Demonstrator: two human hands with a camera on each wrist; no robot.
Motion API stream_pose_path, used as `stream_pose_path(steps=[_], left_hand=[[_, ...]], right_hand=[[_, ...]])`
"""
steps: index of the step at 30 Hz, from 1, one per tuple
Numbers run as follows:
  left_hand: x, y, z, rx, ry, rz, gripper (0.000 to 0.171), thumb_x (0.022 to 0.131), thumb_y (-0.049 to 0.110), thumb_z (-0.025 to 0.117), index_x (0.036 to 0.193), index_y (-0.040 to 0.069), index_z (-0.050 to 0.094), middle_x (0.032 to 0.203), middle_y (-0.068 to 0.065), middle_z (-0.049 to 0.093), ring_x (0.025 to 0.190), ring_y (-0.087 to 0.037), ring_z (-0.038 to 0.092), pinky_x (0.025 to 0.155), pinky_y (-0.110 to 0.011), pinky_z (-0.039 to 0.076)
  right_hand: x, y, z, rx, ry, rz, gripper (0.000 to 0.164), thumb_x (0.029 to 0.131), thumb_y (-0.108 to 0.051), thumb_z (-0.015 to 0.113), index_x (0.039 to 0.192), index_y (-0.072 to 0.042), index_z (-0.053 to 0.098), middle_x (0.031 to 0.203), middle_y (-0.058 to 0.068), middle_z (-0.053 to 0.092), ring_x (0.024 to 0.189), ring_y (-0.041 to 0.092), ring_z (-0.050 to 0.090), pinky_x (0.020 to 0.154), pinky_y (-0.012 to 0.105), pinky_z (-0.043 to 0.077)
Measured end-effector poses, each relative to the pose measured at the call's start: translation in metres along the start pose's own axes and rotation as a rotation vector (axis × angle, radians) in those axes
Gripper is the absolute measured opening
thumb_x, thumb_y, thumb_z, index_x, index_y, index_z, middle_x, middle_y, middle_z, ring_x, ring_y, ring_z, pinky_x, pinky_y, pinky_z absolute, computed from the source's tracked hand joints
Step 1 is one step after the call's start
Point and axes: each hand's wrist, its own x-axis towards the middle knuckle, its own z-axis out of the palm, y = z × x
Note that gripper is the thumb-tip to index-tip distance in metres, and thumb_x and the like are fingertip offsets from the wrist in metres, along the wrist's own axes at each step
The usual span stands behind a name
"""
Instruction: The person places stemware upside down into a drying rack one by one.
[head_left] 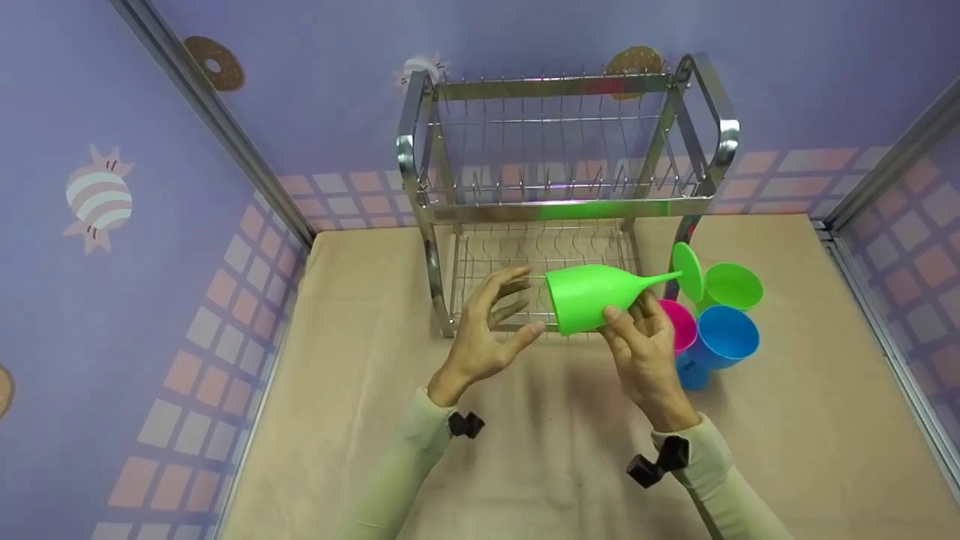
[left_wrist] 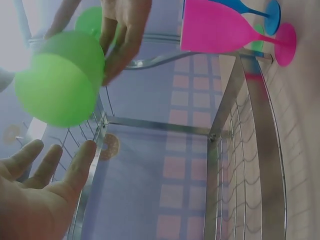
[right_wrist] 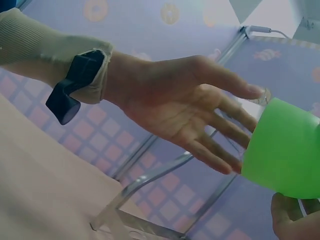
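Observation:
A green plastic goblet (head_left: pixel 592 296) lies sideways in the air, its rim toward the left and its foot toward the right. My right hand (head_left: pixel 640 345) holds it by the bowl, thumb on the near side and fingers beneath. Just off the rim, my left hand (head_left: pixel 487 334) has its fingers spread and slightly bent, with nothing in them; the left wrist view shows a gap between those fingertips (left_wrist: pixel 87 150) and the goblet. Behind the right hand stand a pink goblet (head_left: pixel 679 326), a blue goblet (head_left: pixel 727 334) and another green goblet (head_left: pixel 733 286).
A two-tier metal dish rack (head_left: pixel 559 211) stands behind the hands, with wire slots on its upper and lower shelves. A beige cloth (head_left: pixel 360 360) covers the table. Patterned purple walls (head_left: pixel 247 247) enclose the back and sides.

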Motion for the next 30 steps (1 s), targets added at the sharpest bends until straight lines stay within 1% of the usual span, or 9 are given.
stream_pose_path(steps=[4, 8, 10, 11, 14, 19, 23, 26, 30], left_hand=[[-0.003, -0.006, -0.014, 0.033, 0.016, 0.014, 0.074, 0.094, 0.026, 0.079, 0.153, -0.005, 0.047, 0.154, -0.021, 0.051, 0.139, -0.038, 0.056, 0.113, -0.053, 0.055], [-0.005, -0.010, -0.032, 0.105, 0.025, 0.009, 0.071, 0.093, 0.020, 0.080, 0.151, -0.005, 0.049, 0.151, -0.021, 0.054, 0.138, -0.038, 0.057, 0.113, -0.051, 0.055], [-0.005, -0.010, -0.041, 0.147, 0.038, 0.004, 0.069, 0.092, 0.017, 0.081, 0.150, -0.005, 0.050, 0.150, -0.020, 0.055, 0.137, -0.039, 0.058, 0.113, -0.045, 0.056], [-0.005, -0.009, -0.045, 0.168, 0.051, 0.000, 0.068, 0.092, 0.016, 0.081, 0.149, -0.004, 0.051, 0.149, -0.019, 0.056, 0.136, -0.039, 0.058, 0.113, -0.043, 0.056], [-0.005, -0.010, -0.058, 0.201, 0.097, -0.005, 0.065, 0.092, 0.010, 0.082, 0.148, -0.004, 0.053, 0.147, -0.021, 0.056, 0.136, -0.043, 0.058, 0.114, -0.048, 0.056], [-0.003, -0.014, -0.077, 0.263, 0.201, -0.015, 0.061, 0.091, 0.006, 0.083, 0.145, -0.004, 0.056, 0.143, -0.023, 0.059, 0.132, -0.042, 0.061, 0.110, -0.055, 0.057], [-0.002, -0.021, -0.090, 0.315, 0.261, -0.027, 0.056, 0.093, 0.008, 0.082, 0.143, -0.004, 0.059, 0.139, -0.023, 0.062, 0.129, -0.044, 0.063, 0.107, -0.055, 0.059], [-0.002, -0.027, -0.098, 0.353, 0.288, -0.041, 0.055, 0.094, 0.007, 0.082, 0.142, -0.004, 0.059, 0.139, -0.023, 0.062, 0.130, -0.043, 0.063, 0.107, -0.054, 0.059], [-0.003, -0.036, -0.106, 0.400, 0.308, -0.063, 0.054, 0.093, 0.005, 0.081, 0.142, -0.005, 0.059, 0.140, -0.023, 0.062, 0.130, -0.043, 0.063, 0.105, -0.054, 0.060]], right_hand=[[0.001, -0.016, -0.003, -0.053, -0.043, -0.045, 0.066, 0.102, 0.002, 0.065, 0.161, -0.005, 0.035, 0.152, 0.015, 0.049, 0.139, 0.030, 0.054, 0.112, 0.040, 0.057], [0.003, -0.034, -0.004, -0.122, -0.079, -0.080, 0.061, 0.102, 0.006, 0.063, 0.158, -0.004, 0.043, 0.149, 0.016, 0.050, 0.138, 0.032, 0.055, 0.112, 0.040, 0.056], [0.003, -0.043, -0.004, -0.135, -0.091, -0.098, 0.059, 0.101, 0.007, 0.063, 0.157, -0.003, 0.047, 0.146, 0.016, 0.053, 0.136, 0.032, 0.058, 0.112, 0.040, 0.056], [0.004, -0.047, -0.004, -0.135, -0.093, -0.107, 0.059, 0.100, 0.009, 0.064, 0.156, -0.003, 0.048, 0.145, 0.016, 0.054, 0.134, 0.031, 0.059, 0.112, 0.039, 0.056], [0.006, -0.060, -0.004, -0.131, -0.118, -0.142, 0.060, 0.098, 0.014, 0.063, 0.155, -0.001, 0.050, 0.142, 0.016, 0.056, 0.132, 0.030, 0.061, 0.111, 0.039, 0.057], [0.012, -0.084, -0.001, -0.107, -0.212, -0.228, 0.062, 0.092, 0.026, 0.057, 0.150, 0.006, 0.054, 0.140, 0.017, 0.062, 0.127, 0.032, 0.067, 0.106, 0.040, 0.060], [0.022, -0.110, 0.006, -0.122, -0.297, -0.286, 0.062, 0.088, 0.031, 0.056, 0.147, 0.010, 0.056, 0.138, 0.021, 0.066, 0.124, 0.035, 0.069, 0.103, 0.041, 0.062], [0.032, -0.133, 0.012, -0.202, -0.372, -0.276, 0.063, 0.089, 0.030, 0.057, 0.148, 0.010, 0.054, 0.142, 0.022, 0.065, 0.128, 0.036, 0.067, 0.107, 0.041, 0.060], [0.043, -0.165, 0.021, -0.423, -0.411, -0.245, 0.064, 0.090, 0.025, 0.065, 0.150, 0.006, 0.054, 0.146, 0.021, 0.064, 0.131, 0.030, 0.067, 0.108, 0.035, 0.058]])
